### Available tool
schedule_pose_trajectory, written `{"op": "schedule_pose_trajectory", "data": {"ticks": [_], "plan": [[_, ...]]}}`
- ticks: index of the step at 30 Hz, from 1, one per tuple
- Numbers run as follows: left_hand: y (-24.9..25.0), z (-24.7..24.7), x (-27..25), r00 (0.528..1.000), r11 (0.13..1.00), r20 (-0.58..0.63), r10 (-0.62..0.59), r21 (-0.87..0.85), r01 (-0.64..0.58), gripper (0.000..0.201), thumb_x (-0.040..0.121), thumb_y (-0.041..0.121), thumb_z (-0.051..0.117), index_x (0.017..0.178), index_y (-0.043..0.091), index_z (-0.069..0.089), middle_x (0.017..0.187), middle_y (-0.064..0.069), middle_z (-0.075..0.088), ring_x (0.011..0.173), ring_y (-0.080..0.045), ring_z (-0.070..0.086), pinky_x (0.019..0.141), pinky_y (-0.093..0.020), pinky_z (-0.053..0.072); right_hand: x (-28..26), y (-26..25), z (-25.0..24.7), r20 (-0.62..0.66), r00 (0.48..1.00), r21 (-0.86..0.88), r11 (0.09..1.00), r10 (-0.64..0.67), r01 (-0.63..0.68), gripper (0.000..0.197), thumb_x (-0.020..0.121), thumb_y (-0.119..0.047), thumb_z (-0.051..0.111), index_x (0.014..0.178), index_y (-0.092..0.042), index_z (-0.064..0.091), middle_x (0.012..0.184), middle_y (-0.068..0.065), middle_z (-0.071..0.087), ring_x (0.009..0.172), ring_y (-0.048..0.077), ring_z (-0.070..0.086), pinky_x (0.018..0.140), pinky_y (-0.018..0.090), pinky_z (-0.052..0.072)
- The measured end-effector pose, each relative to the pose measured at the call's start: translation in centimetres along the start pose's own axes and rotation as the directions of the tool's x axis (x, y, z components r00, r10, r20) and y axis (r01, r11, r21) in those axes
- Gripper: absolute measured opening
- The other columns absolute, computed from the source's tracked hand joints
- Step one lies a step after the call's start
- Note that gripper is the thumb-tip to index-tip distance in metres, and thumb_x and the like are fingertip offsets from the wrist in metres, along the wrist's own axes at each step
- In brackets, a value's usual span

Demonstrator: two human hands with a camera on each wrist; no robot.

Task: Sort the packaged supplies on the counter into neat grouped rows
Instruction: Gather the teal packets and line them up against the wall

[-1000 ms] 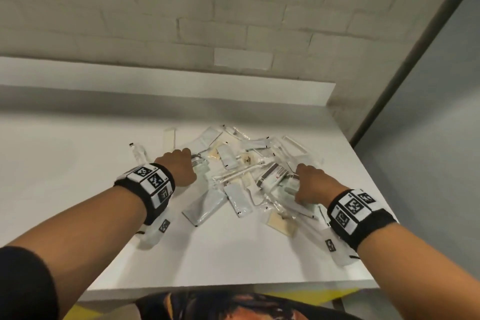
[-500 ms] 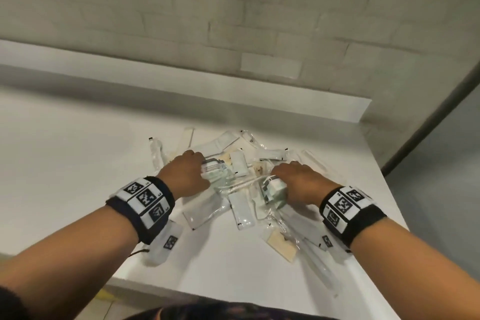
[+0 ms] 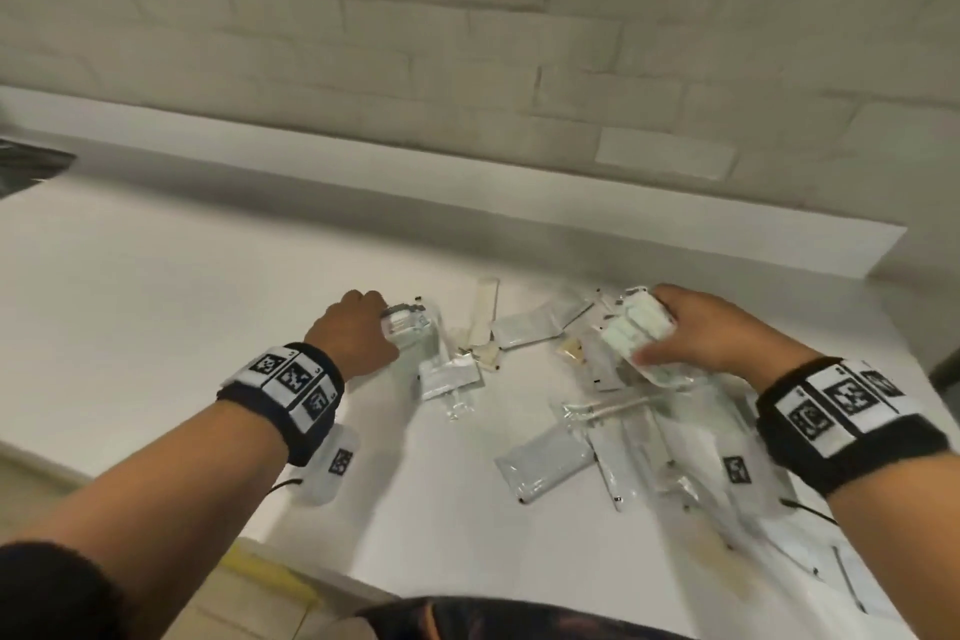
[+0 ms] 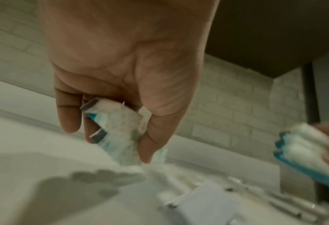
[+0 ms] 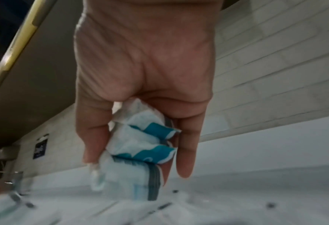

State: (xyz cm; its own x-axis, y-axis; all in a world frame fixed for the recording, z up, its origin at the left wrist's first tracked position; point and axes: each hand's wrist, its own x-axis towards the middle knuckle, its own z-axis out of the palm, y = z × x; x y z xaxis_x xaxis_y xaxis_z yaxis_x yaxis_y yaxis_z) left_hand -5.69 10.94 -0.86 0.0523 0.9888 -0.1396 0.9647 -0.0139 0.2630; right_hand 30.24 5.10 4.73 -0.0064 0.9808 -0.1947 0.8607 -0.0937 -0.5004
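Now both hands hold packs: left hand pinches a gauze pack; right hand grips a stack above the pile. Best to set each apart on bare counter, edges squared, same types together.

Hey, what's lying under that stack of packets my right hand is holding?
Below the stack of packets gripped by the right hand, the pile continues on the counter: clear sleeves and flat white pouches. Whatever sits directly beneath the hand is covered.
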Motion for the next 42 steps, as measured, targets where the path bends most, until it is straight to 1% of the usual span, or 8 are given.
{"op": "schedule_pose_trajectory", "data": {"ticks": [3, 13, 20, 23, 27, 33, 37, 42], "plan": [[-1.9, 0.5, 1.5, 0.994, 0.995, 0.110, 0.026, 0.092, -0.037, 0.060, 0.075, 0.035, 0.069, 0.126, 0.017, 0.044, 0.119, -0.009, 0.050, 0.107, -0.028, 0.055, 0.088, -0.038, 0.049, 2.6, -6.5, 3.6, 0.016, 0.999, 0.079, 0.996, -0.045, 0.043, 0.057, 0.066, -0.023, 0.085, 0.115, -0.027, 0.055, 0.105, -0.005, 0.067, 0.085, 0.011, 0.062, 0.071, 0.023, 0.046], [-8.1, -0.5, 6.1, 0.964, 0.967, 0.163, 0.209, 0.113, -0.229, 0.056, 0.072, 0.043, 0.072, 0.117, 0.019, 0.048, 0.112, -0.005, 0.052, 0.098, -0.023, 0.055, 0.080, -0.032, 0.046, 4.2, -19.9, 16.9, 0.150, 0.979, -0.350, 0.919, -0.138, 0.183, 0.042, 0.084, -0.026, 0.059, 0.123, -0.020, 0.046, 0.109, 0.004, 0.061, 0.099, 0.026, 0.060, 0.079, 0.035, 0.050], [-9.3, -0.7, 5.2, 0.906, 0.914, 0.180, 0.384, 0.067, -0.401, 0.050, 0.074, 0.040, 0.069, 0.115, 0.019, 0.049, 0.109, -0.002, 0.053, 0.095, -0.020, 0.052, 0.074, -0.028, 0.042, 7.6, -16.3, 14.0, -0.032, 0.979, -0.425, 0.884, 0.199, -0.194, 0.052, 0.076, -0.020, 0.058, 0.126, -0.019, 0.042, 0.109, 0.000, 0.062, 0.099, 0.023, 0.061, 0.069, 0.030, 0.044], [-8.2, 0.0, 3.9, 0.850, 0.867, 0.240, 0.469, 0.054, -0.495, 0.054, 0.070, 0.047, 0.072, 0.114, 0.025, 0.049, 0.104, 0.004, 0.051, 0.093, -0.016, 0.051, 0.074, -0.028, 0.044, 7.9, -14.8, 12.9, -0.058, 0.953, -0.428, 0.855, 0.297, -0.293, 0.067, 0.071, -0.025, 0.069, 0.130, -0.018, 0.038, 0.113, 0.003, 0.058, 0.104, 0.025, 0.058, 0.079, 0.037, 0.049], [-7.3, -0.2, 3.5, 0.817, 0.845, 0.221, 0.532, -0.071, -0.531, 0.059, 0.067, 0.046, 0.077, 0.113, 0.027, 0.046, 0.108, 0.006, 0.050, 0.092, -0.013, 0.052, 0.075, -0.027, 0.044, 7.6, -15.8, 12.8, -0.100, 0.988, -0.463, 0.873, 0.119, -0.152, 0.101, 0.064, -0.050, 0.079, 0.146, -0.026, 0.025, 0.137, 0.006, 0.040, 0.126, 0.028, 0.038, 0.100, 0.042, 0.037], [-7.8, -2.4, 6.8, 0.857, 0.902, 0.290, 0.426, -0.061, -0.427, 0.038, 0.094, 0.052, 0.044, 0.086, 0.019, 0.062, 0.088, 0.000, 0.064, 0.079, -0.016, 0.057, 0.068, -0.030, 0.044, 5.8, -19.7, 15.3, 0.036, 0.997, -0.366, 0.928, -0.065, 0.074, 0.043, 0.071, -0.037, 0.077, 0.107, -0.028, 0.055, 0.110, -0.005, 0.049, 0.104, 0.017, 0.046, 0.077, 0.029, 0.037], [-8.3, -2.7, 8.7, 0.911, 0.917, 0.255, 0.324, 0.153, -0.369, 0.037, 0.101, 0.036, 0.038, 0.103, 0.011, 0.065, 0.102, -0.007, 0.067, 0.092, -0.022, 0.060, 0.076, -0.033, 0.047, 5.5, -20.2, 18.3, 0.150, 0.972, -0.389, 0.893, -0.181, 0.226, 0.049, 0.072, -0.034, 0.070, 0.118, -0.034, 0.051, 0.108, -0.006, 0.049, 0.098, 0.017, 0.047, 0.075, 0.030, 0.039], [-9.1, -2.6, 9.6, 0.914, 0.952, 0.277, 0.297, -0.006, -0.307, 0.029, 0.094, 0.046, 0.048, 0.104, 0.023, 0.064, 0.105, 0.003, 0.065, 0.092, -0.014, 0.057, 0.076, -0.030, 0.044, 5.8, -19.8, 18.9, 0.137, 0.971, -0.339, 0.912, -0.195, 0.231, 0.042, 0.074, -0.033, 0.068, 0.111, -0.035, 0.049, 0.104, -0.006, 0.052, 0.095, 0.018, 0.049, 0.074, 0.031, 0.040]]}}
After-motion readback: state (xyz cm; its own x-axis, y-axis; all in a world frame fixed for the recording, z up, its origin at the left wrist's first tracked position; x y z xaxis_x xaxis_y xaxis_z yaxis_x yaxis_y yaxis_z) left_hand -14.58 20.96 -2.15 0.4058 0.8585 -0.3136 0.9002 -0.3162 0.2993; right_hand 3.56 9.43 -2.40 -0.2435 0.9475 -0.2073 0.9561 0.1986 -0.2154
